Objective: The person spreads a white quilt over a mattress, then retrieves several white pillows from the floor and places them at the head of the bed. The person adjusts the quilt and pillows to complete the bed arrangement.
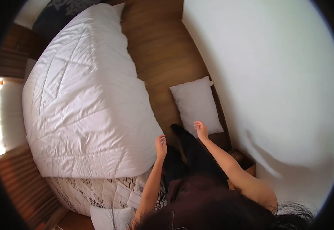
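My left hand [160, 146] is raised beside the right edge of a white quilted comforter [94, 111], its fingers loosely bent and nothing in them. Whether it touches the comforter, I cannot tell. In front of a white pillow [196, 102] on the floor, my right hand [201, 130] hangs in the air, empty, with slightly curled fingers apart. The comforter covers most of a patterned mattress [86, 191], whose near end shows bare.
A white wall [266, 76] runs along the right, and brown wooden flooring [157, 50] lies between it and the bed. Near my right arm stands a brown box [247, 163]. Another white pillow [111, 216] is at the bed's near end. Slatted wood [25, 180] borders the left.
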Motion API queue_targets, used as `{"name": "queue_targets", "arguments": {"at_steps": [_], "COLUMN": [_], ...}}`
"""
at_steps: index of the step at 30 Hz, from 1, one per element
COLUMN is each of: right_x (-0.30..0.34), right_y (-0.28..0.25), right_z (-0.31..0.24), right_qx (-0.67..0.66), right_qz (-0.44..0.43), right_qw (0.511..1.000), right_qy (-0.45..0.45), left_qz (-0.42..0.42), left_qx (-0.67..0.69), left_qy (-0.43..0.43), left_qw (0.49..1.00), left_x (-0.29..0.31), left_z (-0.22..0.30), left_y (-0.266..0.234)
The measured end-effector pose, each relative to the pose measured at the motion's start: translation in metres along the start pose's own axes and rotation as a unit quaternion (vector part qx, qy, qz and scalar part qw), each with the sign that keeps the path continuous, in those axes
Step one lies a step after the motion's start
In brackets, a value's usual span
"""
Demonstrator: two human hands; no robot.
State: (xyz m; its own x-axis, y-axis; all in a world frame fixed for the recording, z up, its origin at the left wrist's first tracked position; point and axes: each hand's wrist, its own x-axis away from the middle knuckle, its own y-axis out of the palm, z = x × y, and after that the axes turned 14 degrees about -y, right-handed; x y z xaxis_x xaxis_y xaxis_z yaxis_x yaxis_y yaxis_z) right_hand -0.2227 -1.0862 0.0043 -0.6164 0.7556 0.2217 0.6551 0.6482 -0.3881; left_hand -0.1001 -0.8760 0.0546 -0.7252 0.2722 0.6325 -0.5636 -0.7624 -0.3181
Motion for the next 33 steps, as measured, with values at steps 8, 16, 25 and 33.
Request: {"name": "queue_targets", "arguments": {"at_steps": [8, 16, 25, 33], "right_x": [-0.043, -0.151, -0.255, -0.274], "right_y": [-0.058, -0.063, -0.045, -0.013], "right_z": [0.175, 0.299, 0.489, 0.472], "right_qx": [0.203, 0.271, 0.342, 0.315], "right_qz": [0.026, 0.020, 0.084, 0.069], "right_qw": [0.966, 0.954, 0.933, 0.910], "right_qy": [0.161, 0.129, 0.079, 0.263], "left_qz": [-0.118, -0.125, -0.120, -0.176], "left_qx": [-0.029, -0.172, -0.242, -0.158], "left_qy": [-0.198, -0.170, -0.184, -0.259], "left_qw": [0.973, 0.962, 0.945, 0.937], "left_x": [-0.194, -0.377, -0.473, -0.460], "left_z": [-0.074, -0.172, -0.246, -0.220], "left_y": [0.132, 0.260, 0.323, 0.315]}}
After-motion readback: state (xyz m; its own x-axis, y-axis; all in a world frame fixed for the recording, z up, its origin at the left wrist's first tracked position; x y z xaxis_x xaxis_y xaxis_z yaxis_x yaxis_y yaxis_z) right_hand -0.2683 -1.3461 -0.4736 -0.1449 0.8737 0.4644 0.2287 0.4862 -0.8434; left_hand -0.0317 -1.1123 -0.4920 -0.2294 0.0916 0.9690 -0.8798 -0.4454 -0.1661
